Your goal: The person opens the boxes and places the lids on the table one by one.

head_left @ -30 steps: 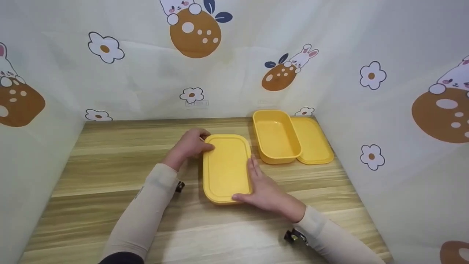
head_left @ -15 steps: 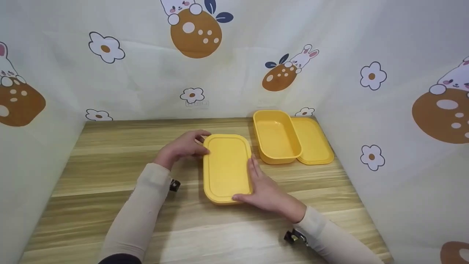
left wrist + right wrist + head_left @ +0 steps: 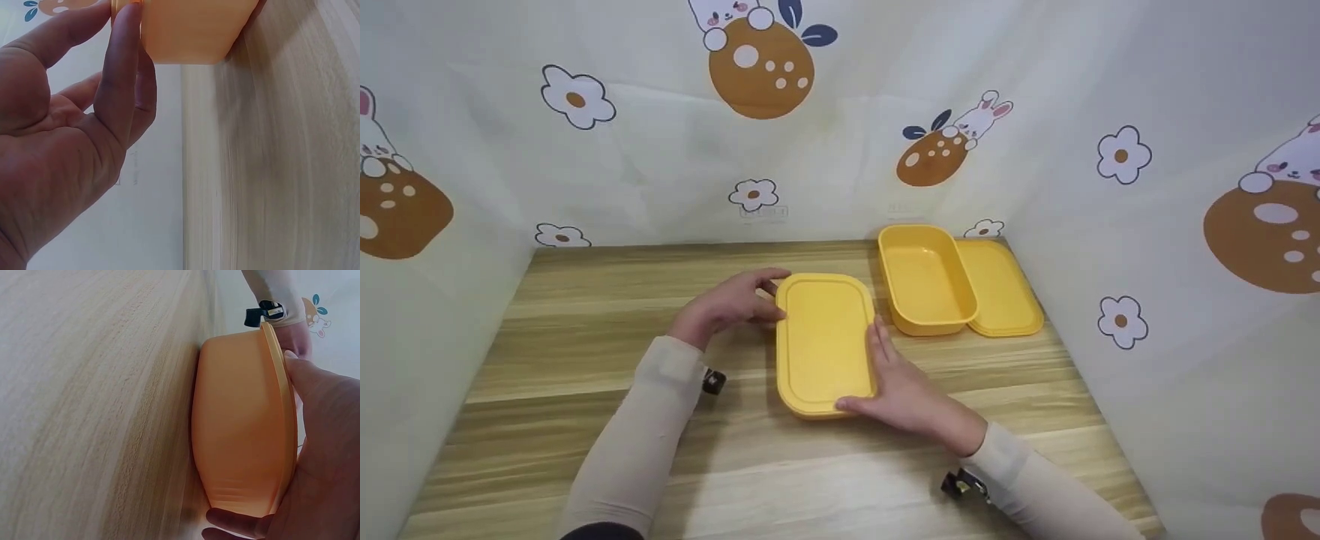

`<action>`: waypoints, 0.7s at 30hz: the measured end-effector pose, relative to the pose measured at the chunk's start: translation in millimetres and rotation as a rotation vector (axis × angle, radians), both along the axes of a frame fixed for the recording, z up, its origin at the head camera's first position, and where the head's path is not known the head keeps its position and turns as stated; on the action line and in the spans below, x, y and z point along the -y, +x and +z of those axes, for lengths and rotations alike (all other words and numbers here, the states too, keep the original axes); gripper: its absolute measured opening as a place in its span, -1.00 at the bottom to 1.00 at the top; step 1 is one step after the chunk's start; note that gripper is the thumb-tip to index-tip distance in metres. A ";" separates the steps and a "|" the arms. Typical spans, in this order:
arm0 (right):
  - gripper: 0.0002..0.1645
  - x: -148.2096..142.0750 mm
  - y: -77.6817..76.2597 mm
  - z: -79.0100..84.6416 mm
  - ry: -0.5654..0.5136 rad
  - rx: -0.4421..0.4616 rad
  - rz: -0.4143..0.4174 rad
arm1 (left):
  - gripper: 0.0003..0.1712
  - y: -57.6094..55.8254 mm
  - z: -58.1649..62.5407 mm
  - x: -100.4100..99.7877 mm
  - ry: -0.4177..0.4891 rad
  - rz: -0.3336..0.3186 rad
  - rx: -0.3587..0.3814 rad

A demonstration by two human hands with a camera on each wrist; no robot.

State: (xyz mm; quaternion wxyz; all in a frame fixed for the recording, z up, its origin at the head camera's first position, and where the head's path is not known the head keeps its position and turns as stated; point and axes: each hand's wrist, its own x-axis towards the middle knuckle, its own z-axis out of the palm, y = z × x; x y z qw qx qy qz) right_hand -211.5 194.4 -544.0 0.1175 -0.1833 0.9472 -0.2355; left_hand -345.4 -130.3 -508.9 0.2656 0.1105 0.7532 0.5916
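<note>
A yellow lidded food container [image 3: 239, 416] rests on the wooden table, its lid [image 3: 825, 341] seated along the rim. At its far left corner, my left hand [image 3: 731, 300] pinches the lid's edge; the left wrist view shows thumb and fingertips meeting at that rim. My right hand [image 3: 911, 390] holds the near right side, thumb on the lid near the front corner and fingers along the side wall. In the right wrist view, fingertips curl around the end of the container's wall.
Behind on the right stands a second, uncovered yellow container [image 3: 926, 277] with a hollow inside. A loose yellow lid [image 3: 1006, 292] lies flat beside it, partly covered by it. Printed cloth walls [image 3: 660, 150] enclose the table [image 3: 607, 300] at the back and sides.
My left hand has shifted a little left, its thumb moving from the lid's top to its edge. The right hand and the container have stayed put.
</note>
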 end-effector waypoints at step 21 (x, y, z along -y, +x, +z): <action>0.74 -0.4 -0.3 -0.5 0.000 0.000 0.000 | 0.00 0.7 -9.7 1.9 0.052 0.005 -0.047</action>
